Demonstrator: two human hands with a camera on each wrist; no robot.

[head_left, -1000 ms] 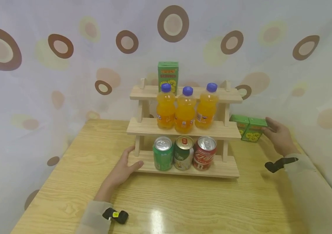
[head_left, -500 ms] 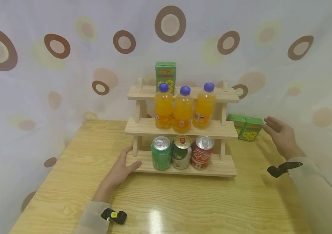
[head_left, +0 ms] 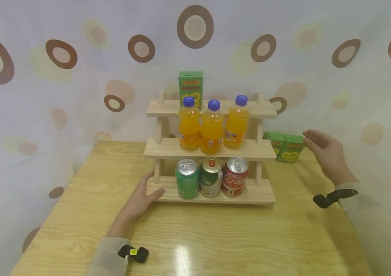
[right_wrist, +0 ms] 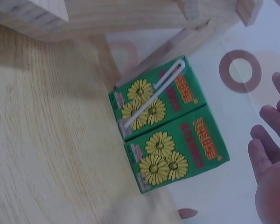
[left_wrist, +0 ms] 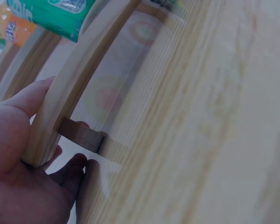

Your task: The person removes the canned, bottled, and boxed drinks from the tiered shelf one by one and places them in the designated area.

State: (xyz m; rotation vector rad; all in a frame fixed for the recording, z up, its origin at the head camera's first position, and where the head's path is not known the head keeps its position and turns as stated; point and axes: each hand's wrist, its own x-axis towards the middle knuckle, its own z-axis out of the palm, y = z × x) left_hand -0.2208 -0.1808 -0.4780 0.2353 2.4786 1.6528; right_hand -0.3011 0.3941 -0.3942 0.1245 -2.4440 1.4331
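Observation:
A three-tier wooden shelf rack (head_left: pixel 257 196) stands on the table. My left hand (head_left: pixel 141 197) grips the left end of its bottom board, and the left wrist view shows the thumb on top and other fingers below. Beside the rack's right end, two green drink cartons (right_wrist: pixel 175 151) with yellow flowers stand side by side; one has a straw on its face. My right hand (head_left: pixel 327 155) is just right of these cartons, with fingers extended and nothing held. In the right wrist view, a gap separates the fingertips from the cartons.
One green carton (head_left: pixel 191 85) stands on the top tier. The middle tier bears three orange drink bottles (head_left: pixel 211 132) with blue caps. On the bottom tier are a green can (head_left: pixel 187 184), a green-and-white can (head_left: pixel 211 182) and a red can (head_left: pixel 235 182). A patterned curtain (head_left: pixel 78 122) hangs behind.
My right hand has let go of the right-hand carton and sits slightly apart from it. The left hand keeps its grip on the rack. The head view has shifted slightly.

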